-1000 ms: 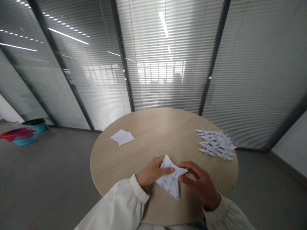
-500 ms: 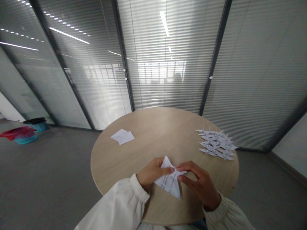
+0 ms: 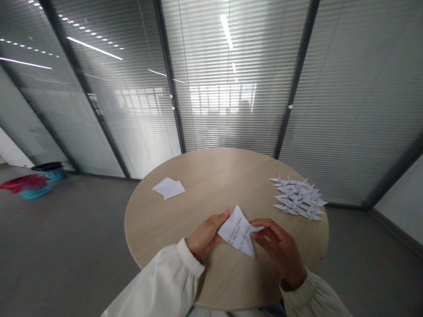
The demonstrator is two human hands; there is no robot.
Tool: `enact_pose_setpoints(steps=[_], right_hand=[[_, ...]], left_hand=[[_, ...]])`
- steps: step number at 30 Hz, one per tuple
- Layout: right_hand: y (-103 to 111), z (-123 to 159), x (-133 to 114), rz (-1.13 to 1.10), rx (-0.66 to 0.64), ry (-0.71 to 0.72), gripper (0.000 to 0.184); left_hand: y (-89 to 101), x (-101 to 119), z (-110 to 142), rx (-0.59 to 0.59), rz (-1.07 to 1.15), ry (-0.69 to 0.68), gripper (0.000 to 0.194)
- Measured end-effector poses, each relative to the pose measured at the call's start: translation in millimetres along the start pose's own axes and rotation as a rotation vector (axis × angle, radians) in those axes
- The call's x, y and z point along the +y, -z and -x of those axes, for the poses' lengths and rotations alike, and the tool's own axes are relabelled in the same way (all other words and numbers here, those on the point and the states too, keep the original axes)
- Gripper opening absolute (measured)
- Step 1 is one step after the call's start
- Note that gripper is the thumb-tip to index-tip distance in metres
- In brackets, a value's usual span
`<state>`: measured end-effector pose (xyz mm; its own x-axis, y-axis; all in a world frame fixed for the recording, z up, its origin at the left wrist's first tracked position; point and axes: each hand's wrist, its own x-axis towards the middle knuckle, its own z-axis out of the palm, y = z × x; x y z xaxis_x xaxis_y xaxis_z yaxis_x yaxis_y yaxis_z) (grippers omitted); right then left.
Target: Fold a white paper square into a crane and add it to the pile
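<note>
Between my hands, above the near part of the table, is a folded sheet of printed paper (image 3: 238, 232). It is white with rows of dark characters, and its outline has pointed corners. My left hand (image 3: 207, 233) holds its left edge, with some fingers hidden behind the paper. The thumb and fingertips of my right hand (image 3: 276, 246) pinch the right-hand corner. At the table's right side lies a cluster of several folded paper cranes (image 3: 299, 199), set close together. Flat white paper squares (image 3: 169, 188) rest overlapping at the left.
A round, light wooden table (image 3: 218, 171) stands before me. Beyond it rises a glass partition with blinds (image 3: 228, 119). On the grey floor at the far left are two blue bins, one with a red liner (image 3: 28, 182) and one with a black liner (image 3: 49, 167).
The folded paper has shifted slightly up and right and turned in my hands. My left thumb has come off its front face. My right hand still pinches the right corner.
</note>
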<state>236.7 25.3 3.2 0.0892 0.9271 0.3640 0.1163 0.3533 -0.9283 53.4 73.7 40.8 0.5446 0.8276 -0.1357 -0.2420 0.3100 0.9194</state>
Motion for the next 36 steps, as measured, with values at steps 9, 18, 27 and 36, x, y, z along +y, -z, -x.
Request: enact_pose_setpoints(steps=[9,18,27,36], right_hand=[[0,0,1,0.014,-0.036,0.093,0.013],[-2,0,3,0.087,-0.078,0.173,0.010],[4,-3,1,0.047,0.127,0.032,0.022],[10,-6,-6,-0.081,0.146,-0.098,0.028]], left_hand=[[8.2,1,-2,-0.155,-0.156,0.028,0.046],[11.3,-3,-5,-0.134,-0.215,0.015,0.043],[0.0,9,5,-0.090,-0.070,-0.139,0.054],[1.7,13,7,-0.196,-0.184,-0.220,0.053]])
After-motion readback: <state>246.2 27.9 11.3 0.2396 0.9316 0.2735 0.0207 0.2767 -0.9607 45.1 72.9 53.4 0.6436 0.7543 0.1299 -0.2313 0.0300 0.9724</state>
